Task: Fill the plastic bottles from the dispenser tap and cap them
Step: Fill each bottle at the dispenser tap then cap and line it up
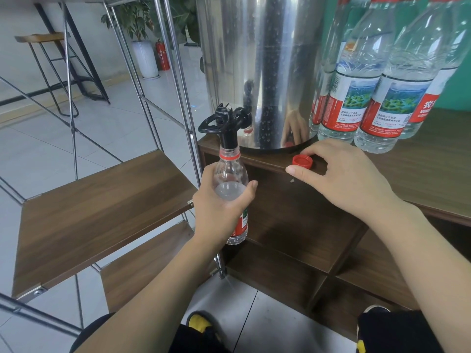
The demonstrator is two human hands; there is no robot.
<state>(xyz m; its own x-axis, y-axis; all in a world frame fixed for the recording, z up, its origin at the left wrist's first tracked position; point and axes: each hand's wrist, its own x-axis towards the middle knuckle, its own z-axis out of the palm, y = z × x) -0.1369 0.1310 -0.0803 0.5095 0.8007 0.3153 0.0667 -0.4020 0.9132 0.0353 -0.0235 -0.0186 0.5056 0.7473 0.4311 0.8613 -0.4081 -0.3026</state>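
Observation:
My left hand (pixel 221 207) grips a clear plastic bottle (pixel 230 174) with a red neck ring. It holds the bottle upright with its open mouth right under the black tap (pixel 225 123) of the steel dispenser (pixel 262 67). Water fills the bottle up to about its shoulder. A red cap (pixel 302 160) lies on the wooden counter (pixel 420 169) near the dispenser's base. My right hand (pixel 341 174) rests on the counter, its thumb and fingers curled around the cap and touching it.
Several capped, labelled bottles (pixel 367 80) stand on the counter to the right of the dispenser. A metal-framed rack with wooden shelves (pixel 102 205) stands to the left. Open cubby compartments (pixel 293 225) lie below the counter edge.

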